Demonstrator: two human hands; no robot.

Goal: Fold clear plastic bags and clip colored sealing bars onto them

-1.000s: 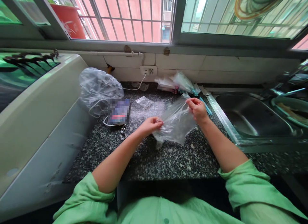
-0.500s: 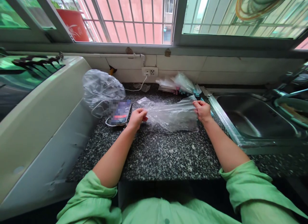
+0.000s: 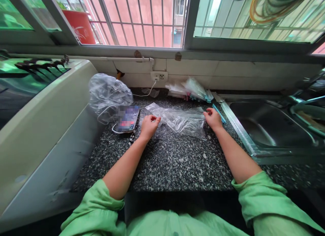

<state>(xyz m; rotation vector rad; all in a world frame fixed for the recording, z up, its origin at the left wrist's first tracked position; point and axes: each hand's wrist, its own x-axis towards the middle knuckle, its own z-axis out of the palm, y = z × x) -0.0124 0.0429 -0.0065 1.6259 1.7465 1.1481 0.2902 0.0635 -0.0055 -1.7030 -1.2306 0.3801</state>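
A clear plastic bag lies crumpled and flattened on the speckled counter between my hands. My left hand hovers by its left end, fingers curled and thumb apart from them, with nothing visible in the grasp. At the bag's right edge is my right hand, its fingers loosely bent and parted; whether the fingertips still touch the plastic is hard to see. Just behind this hand lies a thin blue strip, perhaps a sealing clip. A phone with a white cord and a beaded strap rests left of my left hand.
A pile of clear bags with blue and pink edges lies against the tiled wall. A large puffed plastic bag stands at the left, beside the stove. On the right is a steel sink. A white cable runs from the socket.
The bag was stretched taut between both hands; now it lies slack on the counter. Both hands have loosened, and my left hand has shifted slightly right. The blue strip shows more fully.
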